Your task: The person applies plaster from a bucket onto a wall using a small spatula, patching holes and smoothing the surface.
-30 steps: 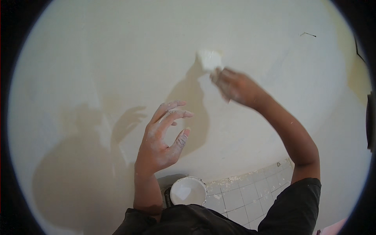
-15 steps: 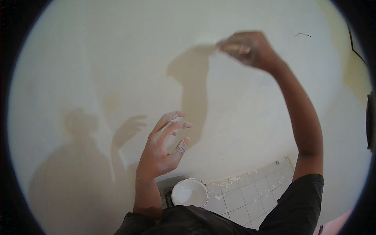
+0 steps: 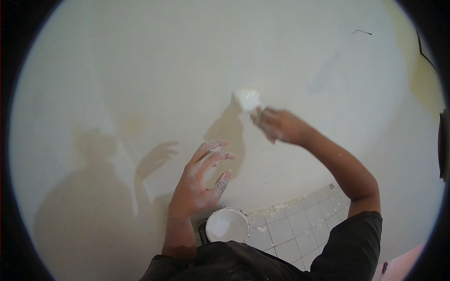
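Observation:
My right hand (image 3: pixel 276 124) is closed around the handle of a putty knife (image 3: pixel 247 99). Its broad end is coated in white and lies at the pale wall (image 3: pixel 164 70); whether it presses on the surface is hard to tell. Lower down and to the left, my left hand (image 3: pixel 201 175) is held up in front of the wall with nothing in it. Its fingers are curved and apart, dusted with white residue. Below that hand stands a round white bucket (image 3: pixel 228 225) with a smeared rim and whitish contents.
Grey floor tiles (image 3: pixel 293 229) spotted with white flakes meet the wall at lower right. A short dark mark (image 3: pixel 362 32) shows high on the wall. Yellowish paint (image 3: pixel 417 79) and a dark object (image 3: pixel 442 145) are at the right edge; something pink (image 3: pixel 401 264) is at bottom right.
My right hand has moved down and slightly left, and the putty knife's white end now shows. My left hand has shifted a little right and down, still empty.

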A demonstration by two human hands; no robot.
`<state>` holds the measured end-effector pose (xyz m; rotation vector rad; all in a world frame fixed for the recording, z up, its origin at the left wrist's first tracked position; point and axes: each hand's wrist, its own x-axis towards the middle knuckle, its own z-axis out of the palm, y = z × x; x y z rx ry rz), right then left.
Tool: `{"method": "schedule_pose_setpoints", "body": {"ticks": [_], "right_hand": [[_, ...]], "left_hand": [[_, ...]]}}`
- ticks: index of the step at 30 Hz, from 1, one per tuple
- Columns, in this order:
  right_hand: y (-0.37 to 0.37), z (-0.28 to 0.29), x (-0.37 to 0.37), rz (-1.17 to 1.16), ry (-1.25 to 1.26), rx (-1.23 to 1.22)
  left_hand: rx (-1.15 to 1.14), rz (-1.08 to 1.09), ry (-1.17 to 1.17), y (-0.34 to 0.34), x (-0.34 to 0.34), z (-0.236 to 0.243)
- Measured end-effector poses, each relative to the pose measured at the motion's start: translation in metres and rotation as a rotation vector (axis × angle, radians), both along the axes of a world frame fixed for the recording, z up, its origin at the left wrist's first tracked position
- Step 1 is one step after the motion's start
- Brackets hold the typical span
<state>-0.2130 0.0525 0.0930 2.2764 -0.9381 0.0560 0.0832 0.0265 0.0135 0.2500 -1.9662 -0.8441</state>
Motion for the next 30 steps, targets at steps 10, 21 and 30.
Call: {"method": "schedule_pose_setpoints", "body": {"ticks": [10, 21, 30], "right_hand": [[-0.004, 0.063, -0.041, -0.102, -0.269, 0.319], [0.026, 0.129, -0.021, -0.084, -0.204, -0.400], [0.038, 0.029, -0.008, -0.214, -0.086, 0.282]], "left_hand": [[0.027, -0.057, -0.068, 0.004, -0.007, -0.005], [-0.064, -0.035, 0.042, 0.009, -0.019, -0.006], [-0.108, 0.031, 0.092, 0.016, -0.012, 0.007]]}}
